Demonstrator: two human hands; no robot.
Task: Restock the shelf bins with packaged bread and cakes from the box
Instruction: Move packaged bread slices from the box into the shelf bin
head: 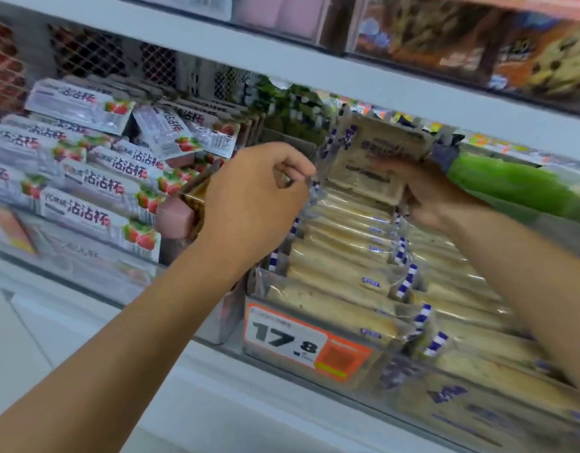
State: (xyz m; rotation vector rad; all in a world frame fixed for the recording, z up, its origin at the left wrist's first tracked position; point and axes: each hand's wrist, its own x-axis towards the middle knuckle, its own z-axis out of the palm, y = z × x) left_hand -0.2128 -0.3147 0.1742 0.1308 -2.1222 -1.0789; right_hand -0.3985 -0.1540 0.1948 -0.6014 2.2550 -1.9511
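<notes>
1. The strawberry packs (95,178) on the left are piled high, and a few lie askew on top. That section looks stocked, though untidy.
2. The left hand (259,197) reaches in beside them. Its fingers are curled, and the thumb and forefinger appear to pinch the left seam of the pack (373,152).
3. The pack, a clear-wrapped bread, is held tilted above the back of the bin (396,371), just under the shelf above. It is not yet set down, so I judge this to be the placing step.
4. The bin is already close to full. Rows of bread (341,243) stand on edge, packed tight from the front wall with its price tag (282,331) back towards the held pack. The only room I can see is at the rear, and blur makes it hard to say how much.
5. The right hand (426,197) grasps the pack's right end from below. Its fingers are wrapped under the wrapper and show dimly through it.
6. The green packs (511,188) on the right lie in their own section, which is blurred, so I cannot tell how full it is.
7. The box is out of view, so what remains to be shelved cannot be judged. The bread bin seems nearly done, with this pack left to seat.
</notes>
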